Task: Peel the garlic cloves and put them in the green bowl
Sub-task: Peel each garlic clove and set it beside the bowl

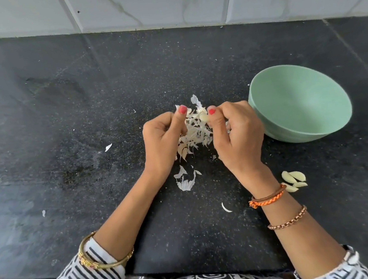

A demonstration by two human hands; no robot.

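**Last skin coming off a clove, bowl waiting at the right**

A black speckled worktop [71, 131] runs up to a pale marbled tile wall along its far edge. In the head view, both hands work near the middle of it, above a heap of papery garlic skins [194, 131]. The right hand [236, 132] pinches a garlic clove [204, 117] between thumb and curled fingers; the left hand [163, 139] has its fingers curled and thumb up, apparently pinching skin just beside the clove. The green bowl [300, 104] stands near the right hand, toward the worktop's right side; no cloves show in what can be seen of its inside. Four peeled cloves [293, 181] lie nearer the front edge, right of the right wrist.

Risks, as I judge them: the slick clove could pop from the pinch into the skins, and the cloves on the worktop could be forgotten.
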